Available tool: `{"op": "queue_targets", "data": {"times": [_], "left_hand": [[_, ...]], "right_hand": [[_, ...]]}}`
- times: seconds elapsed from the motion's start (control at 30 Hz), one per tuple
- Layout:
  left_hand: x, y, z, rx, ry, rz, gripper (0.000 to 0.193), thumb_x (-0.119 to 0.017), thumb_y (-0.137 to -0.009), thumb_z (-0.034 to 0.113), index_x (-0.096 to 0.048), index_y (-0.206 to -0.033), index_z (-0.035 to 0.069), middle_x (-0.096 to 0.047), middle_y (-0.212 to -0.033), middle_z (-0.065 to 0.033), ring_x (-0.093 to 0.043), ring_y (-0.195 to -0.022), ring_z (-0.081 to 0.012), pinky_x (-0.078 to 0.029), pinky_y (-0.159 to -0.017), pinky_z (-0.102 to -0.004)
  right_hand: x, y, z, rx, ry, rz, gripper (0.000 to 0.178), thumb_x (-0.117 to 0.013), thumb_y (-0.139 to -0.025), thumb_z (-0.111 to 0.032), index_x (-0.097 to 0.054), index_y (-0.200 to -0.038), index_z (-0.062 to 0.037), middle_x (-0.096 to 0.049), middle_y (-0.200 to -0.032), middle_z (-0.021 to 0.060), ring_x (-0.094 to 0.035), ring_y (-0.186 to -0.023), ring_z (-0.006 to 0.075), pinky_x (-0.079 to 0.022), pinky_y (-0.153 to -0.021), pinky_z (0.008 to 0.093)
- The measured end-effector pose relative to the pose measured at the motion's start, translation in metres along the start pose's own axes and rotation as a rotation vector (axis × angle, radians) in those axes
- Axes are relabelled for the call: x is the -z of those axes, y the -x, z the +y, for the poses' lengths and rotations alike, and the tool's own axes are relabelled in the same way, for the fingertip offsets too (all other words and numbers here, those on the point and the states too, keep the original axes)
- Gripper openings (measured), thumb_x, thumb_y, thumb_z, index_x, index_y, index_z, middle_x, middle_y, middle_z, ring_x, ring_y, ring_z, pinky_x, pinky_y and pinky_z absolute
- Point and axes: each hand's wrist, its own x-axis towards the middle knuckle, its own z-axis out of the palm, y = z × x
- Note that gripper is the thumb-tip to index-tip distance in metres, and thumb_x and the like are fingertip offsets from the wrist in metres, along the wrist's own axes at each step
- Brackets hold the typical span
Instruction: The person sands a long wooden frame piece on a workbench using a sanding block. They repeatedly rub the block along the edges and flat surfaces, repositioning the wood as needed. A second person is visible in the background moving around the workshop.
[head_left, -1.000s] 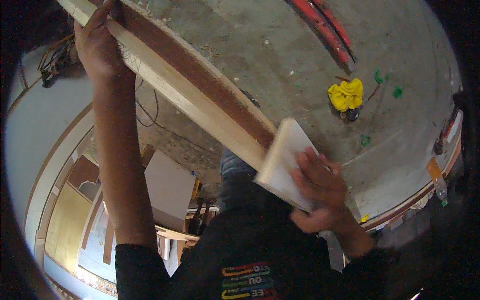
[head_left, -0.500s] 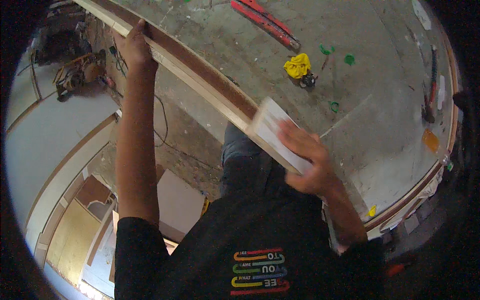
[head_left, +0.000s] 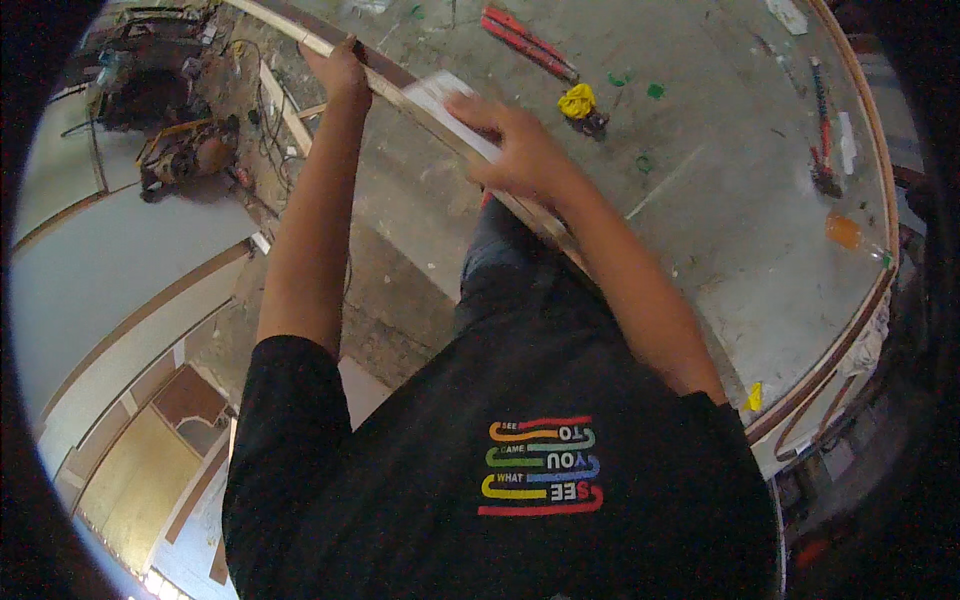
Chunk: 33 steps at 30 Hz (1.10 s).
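A long pale wooden strip (head_left: 405, 98) lies along the near edge of a dusty grey worktable (head_left: 700, 200). My left hand (head_left: 340, 72) grips the strip farther along, arm stretched out. My right hand (head_left: 520, 150) presses a flat pale sanding block (head_left: 445, 100) against the strip, fingers spread over the block. A black shirt with coloured print fills the lower picture.
On the table lie a red tool (head_left: 530, 45), a crumpled yellow cloth (head_left: 577, 100), green bits (head_left: 655, 90), a long thin tool (head_left: 822, 130) and an orange object (head_left: 843, 232). Power tools and cables (head_left: 180, 150) sit on the floor at left, beside large pale boards (head_left: 120, 280).
My right hand has slid the block up along the strip toward my left hand. The view has shifted, so the table and strip now sit higher in the picture.
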Motion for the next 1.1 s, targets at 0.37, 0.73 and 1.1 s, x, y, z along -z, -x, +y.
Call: {"op": "queue_targets", "data": {"times": [0.37, 0.73, 1.1], "left_hand": [[-0.003, 0.012, 0.005, -0.077, -0.033, 0.035, 0.078, -0.061, -0.094, -0.002, -0.02, -0.16, 0.003, -0.049, -0.143, -0.0181, -0.053, -0.124, -0.0284, -0.043, -0.107, -0.0389], [-0.01, 0.017, 0.008, -0.103, 0.048, 0.149, 0.065, -0.05, -0.108, 0.026, -0.024, -0.16, -0.002, -0.035, -0.159, -0.0213, -0.036, -0.146, -0.0322, -0.027, -0.121, -0.0402], [-0.013, 0.011, 0.007, -0.086, 0.1, 0.19, 0.058, -0.042, -0.108, 0.019, -0.027, -0.16, 0.0, -0.037, -0.159, -0.0168, -0.036, -0.145, -0.0284, -0.028, -0.12, -0.0375]], "right_hand": [[0.013, 0.025, -0.011, -0.049, 0.193, -0.023, 0.083, -0.071, -0.066, -0.013, -0.055, -0.147, -0.0086, -0.049, -0.157, 0.0129, -0.038, -0.15, 0.0252, -0.02, -0.127, 0.042], [0.035, 0.096, -0.014, -0.197, 0.049, -0.054, 0.082, -0.073, -0.07, -0.013, -0.052, -0.148, -0.0009, -0.04, -0.162, 0.0152, -0.033, -0.153, 0.0259, -0.02, -0.125, 0.0381], [-0.019, -0.097, 0.01, 0.084, 0.17, -0.071, 0.082, -0.074, -0.071, -0.019, -0.051, -0.148, -0.001, -0.044, -0.159, 0.0207, -0.032, -0.153, 0.0319, -0.023, -0.125, 0.0422]]}}
